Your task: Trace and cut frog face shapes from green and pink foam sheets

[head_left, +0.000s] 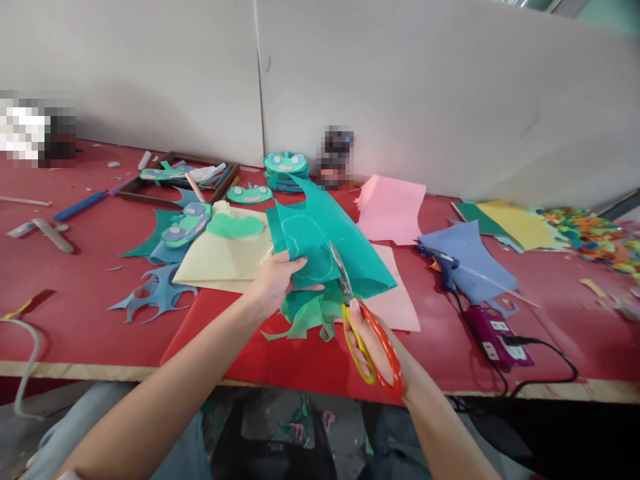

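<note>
My left hand (278,281) pinches the lower left edge of a teal felt sheet (350,227), thumb on top. A pale outline of a rounded shape is drawn on the sheet. My right hand (374,340) is closed round the handles of a pair of scissors (343,270), one handle red-orange, the other yellow. The scissor blades point up and away, over the sheet's near edge beside the outline. Beneath the sheet lie green felt scraps (305,323). Left of it, a light green felt cutout (236,227) rests on a cream sheet (220,260).
Finished frog faces (285,163) are stacked at the back; a wooden tray (173,160) stands left of them. Pink sheets (393,210) lie right of centre. Further right are a glue gun (443,260), a purple power strip (500,337) with cords, and colourful felt pieces (590,233).
</note>
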The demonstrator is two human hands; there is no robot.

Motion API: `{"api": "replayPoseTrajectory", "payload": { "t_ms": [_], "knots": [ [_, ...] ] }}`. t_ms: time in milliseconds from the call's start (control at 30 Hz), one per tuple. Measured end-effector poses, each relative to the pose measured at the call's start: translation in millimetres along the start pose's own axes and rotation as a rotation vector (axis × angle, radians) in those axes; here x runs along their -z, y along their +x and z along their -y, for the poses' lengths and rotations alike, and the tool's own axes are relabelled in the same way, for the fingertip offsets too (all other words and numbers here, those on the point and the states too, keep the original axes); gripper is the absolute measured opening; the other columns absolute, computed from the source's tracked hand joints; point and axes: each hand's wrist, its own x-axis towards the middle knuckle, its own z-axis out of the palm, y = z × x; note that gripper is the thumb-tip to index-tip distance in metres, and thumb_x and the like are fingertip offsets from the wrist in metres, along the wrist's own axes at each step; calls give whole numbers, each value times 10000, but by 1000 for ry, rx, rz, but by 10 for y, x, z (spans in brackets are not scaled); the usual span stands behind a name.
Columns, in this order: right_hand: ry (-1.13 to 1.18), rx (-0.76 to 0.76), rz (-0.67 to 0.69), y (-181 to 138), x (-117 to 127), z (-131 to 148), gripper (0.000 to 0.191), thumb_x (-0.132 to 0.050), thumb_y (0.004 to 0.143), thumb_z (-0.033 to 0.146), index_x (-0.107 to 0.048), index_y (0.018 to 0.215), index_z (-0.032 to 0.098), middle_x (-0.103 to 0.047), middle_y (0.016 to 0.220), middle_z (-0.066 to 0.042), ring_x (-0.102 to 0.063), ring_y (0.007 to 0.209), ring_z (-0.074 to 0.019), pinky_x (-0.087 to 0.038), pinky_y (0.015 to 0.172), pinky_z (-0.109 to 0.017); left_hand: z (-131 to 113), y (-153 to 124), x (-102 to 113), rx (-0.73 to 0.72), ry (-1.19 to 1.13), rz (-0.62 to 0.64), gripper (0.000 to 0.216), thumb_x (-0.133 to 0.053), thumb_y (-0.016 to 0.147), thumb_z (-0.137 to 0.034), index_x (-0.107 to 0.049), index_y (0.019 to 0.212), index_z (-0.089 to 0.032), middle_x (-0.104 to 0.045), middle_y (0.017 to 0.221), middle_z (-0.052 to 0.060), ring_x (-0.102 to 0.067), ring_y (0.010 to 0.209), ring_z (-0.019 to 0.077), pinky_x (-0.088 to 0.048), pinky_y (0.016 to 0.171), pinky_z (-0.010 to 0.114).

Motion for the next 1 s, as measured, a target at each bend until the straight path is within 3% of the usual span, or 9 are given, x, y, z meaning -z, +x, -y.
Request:
{"api": "replayPoseTrajectory", "payload": {
  "t_ms": [200, 500, 1000],
  "knots": [
    [-3, 54, -32, -35, -57, 33, 590, -376, 661, 802, -377, 650, 212, -355, 407, 89, -345, 286, -59, -298, 279, -171, 29, 31, 34, -7, -30, -9, 204, -544, 770, -66, -647, 926, -148, -701, 947, 96, -677, 832, 231, -584, 741, 431],
    [31, -8, -28, -157, -82, 71, 579, -381, 668, 796, -380, 657, 217, -341, 421, 87, -320, 302, -58, -258, 294, -172, 16, 40, 25, -20, -13, -35, 199, -546, 766, -71, -651, 916, -150, -697, 969, 89, -675, 803, 227, -602, 659, 399],
    [58, -5, -54, 15, -41, -9, 596, -444, 621, 807, -375, 702, 220, -370, 443, 90, -344, 299, -68, -313, 264, -193, 168, 75, 60, -21, 15, 43, 208, -560, 772, -124, -669, 944, -168, -712, 932, 85, -680, 754, 218, -598, 623, 373]
  ]
}}
